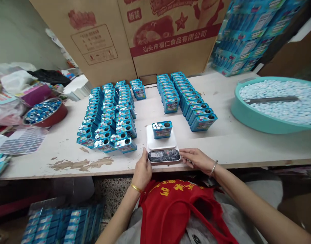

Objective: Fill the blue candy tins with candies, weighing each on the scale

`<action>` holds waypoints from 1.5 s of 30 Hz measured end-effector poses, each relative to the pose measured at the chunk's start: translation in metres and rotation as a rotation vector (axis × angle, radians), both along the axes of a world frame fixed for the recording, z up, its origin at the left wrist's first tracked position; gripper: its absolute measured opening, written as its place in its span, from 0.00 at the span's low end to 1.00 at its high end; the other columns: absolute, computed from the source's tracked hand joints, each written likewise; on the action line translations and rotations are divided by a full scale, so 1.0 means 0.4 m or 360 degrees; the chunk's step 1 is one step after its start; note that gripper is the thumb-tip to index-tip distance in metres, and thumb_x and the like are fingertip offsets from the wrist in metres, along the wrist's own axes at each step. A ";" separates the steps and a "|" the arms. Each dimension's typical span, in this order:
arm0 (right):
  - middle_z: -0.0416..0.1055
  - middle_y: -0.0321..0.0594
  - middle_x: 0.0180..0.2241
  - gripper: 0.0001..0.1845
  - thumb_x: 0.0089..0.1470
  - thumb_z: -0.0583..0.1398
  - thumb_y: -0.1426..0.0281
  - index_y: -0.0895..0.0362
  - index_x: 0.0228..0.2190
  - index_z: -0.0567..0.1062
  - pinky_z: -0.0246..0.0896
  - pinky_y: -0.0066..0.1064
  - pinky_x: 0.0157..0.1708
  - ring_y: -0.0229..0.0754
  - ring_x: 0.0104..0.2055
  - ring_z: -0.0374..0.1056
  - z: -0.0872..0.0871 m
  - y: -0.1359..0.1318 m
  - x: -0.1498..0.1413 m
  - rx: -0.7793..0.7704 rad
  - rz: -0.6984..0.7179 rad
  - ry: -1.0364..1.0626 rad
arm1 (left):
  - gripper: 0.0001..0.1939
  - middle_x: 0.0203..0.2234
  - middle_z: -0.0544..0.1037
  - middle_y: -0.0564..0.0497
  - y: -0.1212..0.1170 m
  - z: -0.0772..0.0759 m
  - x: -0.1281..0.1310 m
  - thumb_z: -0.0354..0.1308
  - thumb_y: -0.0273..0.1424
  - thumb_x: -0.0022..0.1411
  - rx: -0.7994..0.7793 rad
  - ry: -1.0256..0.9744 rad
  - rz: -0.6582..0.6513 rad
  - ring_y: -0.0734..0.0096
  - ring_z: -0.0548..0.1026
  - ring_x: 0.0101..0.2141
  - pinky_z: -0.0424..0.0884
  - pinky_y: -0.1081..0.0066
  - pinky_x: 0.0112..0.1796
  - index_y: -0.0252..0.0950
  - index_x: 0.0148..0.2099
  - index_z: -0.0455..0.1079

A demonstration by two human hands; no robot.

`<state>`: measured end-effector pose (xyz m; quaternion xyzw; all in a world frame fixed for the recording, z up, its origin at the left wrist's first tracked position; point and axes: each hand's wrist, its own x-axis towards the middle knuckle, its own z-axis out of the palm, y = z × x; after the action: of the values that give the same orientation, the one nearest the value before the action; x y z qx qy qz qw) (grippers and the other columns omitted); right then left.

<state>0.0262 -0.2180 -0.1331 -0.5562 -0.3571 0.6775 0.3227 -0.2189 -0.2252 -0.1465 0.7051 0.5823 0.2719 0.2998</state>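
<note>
A white digital scale (161,143) sits near the table's front edge, its display reading about 154.6. On its platform stands one blue candy tin (162,132), with white candies heaped at its top left and a dark round opening at its right. My left hand (143,171), with a gold bangle at the wrist, grips the scale's left front corner. From the other side, my right hand (199,158) holds the right front corner with bent fingers; a silver bangle circles that wrist. Some fingertips are hidden by the scale.
Rows of tins topped with white candies (108,115) stand left, more tins (193,105) right. A turquoise tub (247,118) of candies holds a dark flat bar. Cardboard cartons (135,57) line the back. A red bowl (45,117) of blue packets sits far left. Wrapped packs (244,44) are stacked back right.
</note>
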 end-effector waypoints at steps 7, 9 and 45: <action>0.64 0.32 0.19 0.19 0.39 0.64 0.57 0.60 0.27 0.72 0.35 0.24 0.14 0.27 0.13 0.51 0.041 0.006 0.032 -0.0029 -0.0114 -0.0163 | 0.21 0.50 0.72 0.40 0.027 0.061 -0.021 0.49 0.30 0.63 0.0235 0.0186 -0.0136 0.62 0.72 0.49 0.69 0.60 0.50 0.33 0.57 0.61; 0.64 0.33 0.20 0.19 0.40 0.64 0.56 0.60 0.27 0.72 0.35 0.24 0.15 0.27 0.14 0.51 0.068 0.026 0.037 0.0002 -0.0190 -0.0133 | 0.19 0.49 0.73 0.41 0.062 0.086 -0.020 0.49 0.32 0.65 0.0451 0.0178 -0.0127 0.64 0.71 0.50 0.68 0.61 0.51 0.34 0.56 0.62; 0.66 0.32 0.21 0.34 0.44 0.64 0.59 0.60 0.51 0.68 0.38 0.22 0.15 0.27 0.14 0.52 0.137 0.113 -0.030 -0.0031 -0.0459 0.0368 | 0.30 0.56 0.63 0.39 0.267 0.227 0.099 0.53 0.42 0.62 0.0781 0.0702 -0.0652 0.53 0.60 0.58 0.59 0.51 0.54 0.38 0.63 0.52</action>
<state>0.0142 -0.1728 -0.0784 -0.5231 -0.2277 0.6870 0.4500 -0.1794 -0.1182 -0.0557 0.8991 0.3974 0.1795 0.0378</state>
